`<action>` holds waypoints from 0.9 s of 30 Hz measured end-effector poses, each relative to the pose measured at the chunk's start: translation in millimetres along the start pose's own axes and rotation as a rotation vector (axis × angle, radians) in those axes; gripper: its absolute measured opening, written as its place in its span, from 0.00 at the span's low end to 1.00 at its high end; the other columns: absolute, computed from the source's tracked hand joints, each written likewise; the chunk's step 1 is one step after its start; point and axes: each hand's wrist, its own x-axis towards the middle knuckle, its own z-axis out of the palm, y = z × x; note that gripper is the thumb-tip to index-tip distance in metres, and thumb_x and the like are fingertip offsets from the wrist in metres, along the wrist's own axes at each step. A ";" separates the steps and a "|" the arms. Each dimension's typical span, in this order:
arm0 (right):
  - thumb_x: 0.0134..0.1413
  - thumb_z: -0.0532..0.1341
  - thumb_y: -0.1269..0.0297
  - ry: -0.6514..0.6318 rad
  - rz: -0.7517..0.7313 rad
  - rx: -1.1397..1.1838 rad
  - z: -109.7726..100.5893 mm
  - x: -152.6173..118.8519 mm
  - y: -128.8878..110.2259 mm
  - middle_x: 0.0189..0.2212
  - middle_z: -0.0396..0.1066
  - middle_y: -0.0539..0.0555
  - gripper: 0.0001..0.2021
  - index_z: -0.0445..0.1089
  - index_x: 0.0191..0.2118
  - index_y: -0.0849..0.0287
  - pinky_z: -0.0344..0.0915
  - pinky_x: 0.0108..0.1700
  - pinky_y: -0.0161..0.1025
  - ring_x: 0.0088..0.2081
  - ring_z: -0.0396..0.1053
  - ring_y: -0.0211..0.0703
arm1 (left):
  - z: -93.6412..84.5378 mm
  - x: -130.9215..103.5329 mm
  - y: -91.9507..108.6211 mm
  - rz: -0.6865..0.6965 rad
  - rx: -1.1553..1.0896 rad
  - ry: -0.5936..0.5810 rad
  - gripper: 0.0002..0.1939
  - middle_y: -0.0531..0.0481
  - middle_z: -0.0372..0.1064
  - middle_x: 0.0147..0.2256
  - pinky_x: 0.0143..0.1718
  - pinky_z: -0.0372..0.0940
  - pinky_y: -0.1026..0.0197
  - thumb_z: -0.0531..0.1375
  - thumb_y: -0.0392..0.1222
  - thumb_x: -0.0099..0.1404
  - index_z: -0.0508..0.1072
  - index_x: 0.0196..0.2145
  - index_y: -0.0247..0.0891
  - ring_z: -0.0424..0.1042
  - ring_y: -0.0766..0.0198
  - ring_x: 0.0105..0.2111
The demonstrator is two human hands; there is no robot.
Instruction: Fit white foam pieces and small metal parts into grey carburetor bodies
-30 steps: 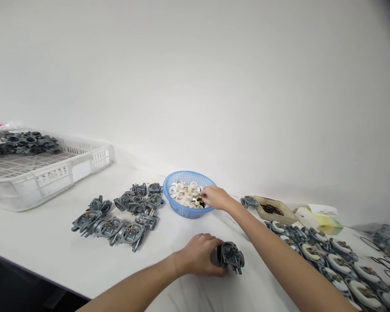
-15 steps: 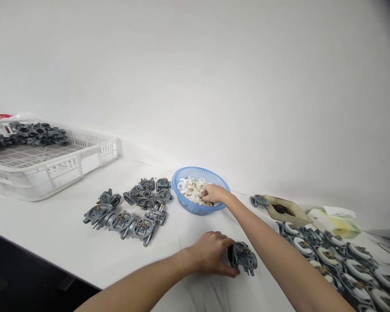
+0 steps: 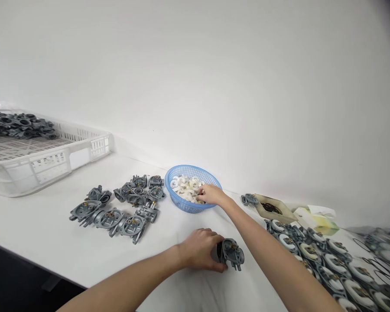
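A grey metal carburetor body (image 3: 233,253) is held over the white table by my left hand (image 3: 202,250), its fingers wrapped round the near side. My right hand (image 3: 210,194) reaches into a blue mesh basket (image 3: 190,209), its fingertips bent down among white curved plastic pieces (image 3: 186,186). What those fingers grip, if anything, is hidden. Left of the basket, several similar metal bodies (image 3: 108,218) lie grouped on the table.
At far left a white crate (image 3: 52,167) holds more metal bodies. On the right, rows of bodies with white curved pieces (image 3: 334,262) lie beside a tray of black rings (image 3: 279,214), a yellow-white packet (image 3: 318,222) and loose black rings. A wall stands behind.
The whole view has shifted slightly, so the objects appear farther left. Both hands keep nearly the same places relative to the basket and the held body.
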 end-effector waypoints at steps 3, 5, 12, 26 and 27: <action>0.66 0.61 0.58 0.007 0.039 -0.002 6.1 6.9 -7.0 0.53 0.70 0.58 0.16 0.69 0.55 0.59 0.71 0.50 0.50 0.49 0.71 0.48 | -2.5 -0.4 1.4 -0.008 0.012 -0.010 0.27 0.45 0.78 0.37 0.39 0.69 0.54 0.67 0.63 0.54 0.75 0.42 0.40 0.77 0.48 0.39; 0.66 0.61 0.59 0.009 0.060 0.000 6.5 10.4 -9.1 0.53 0.70 0.58 0.16 0.69 0.55 0.59 0.71 0.50 0.50 0.49 0.71 0.47 | -3.8 -0.6 1.9 -0.007 0.019 -0.018 0.27 0.45 0.78 0.37 0.39 0.69 0.55 0.67 0.63 0.54 0.75 0.43 0.40 0.77 0.48 0.38; 0.66 0.61 0.58 -0.015 0.031 0.033 -1.4 5.5 -1.5 0.53 0.70 0.58 0.16 0.69 0.55 0.60 0.71 0.50 0.50 0.49 0.71 0.48 | -4.0 -1.7 1.5 -0.001 0.024 -0.024 0.28 0.46 0.77 0.37 0.38 0.68 0.55 0.66 0.64 0.55 0.75 0.44 0.40 0.76 0.49 0.38; 0.66 0.61 0.58 -0.086 -0.019 0.113 -1.9 5.5 -15.1 0.51 0.71 0.57 0.15 0.70 0.53 0.60 0.72 0.49 0.49 0.48 0.72 0.47 | -7.5 -2.6 1.7 0.015 0.027 -0.026 0.28 0.46 0.77 0.37 0.38 0.68 0.55 0.66 0.62 0.57 0.74 0.47 0.40 0.76 0.50 0.38; 0.66 0.61 0.58 -0.081 -0.031 0.144 -2.8 5.1 -14.2 0.50 0.71 0.57 0.15 0.70 0.52 0.60 0.72 0.48 0.48 0.47 0.72 0.46 | -7.9 -3.0 1.8 0.012 0.028 -0.028 0.28 0.46 0.77 0.37 0.37 0.68 0.55 0.66 0.62 0.57 0.74 0.47 0.39 0.76 0.50 0.38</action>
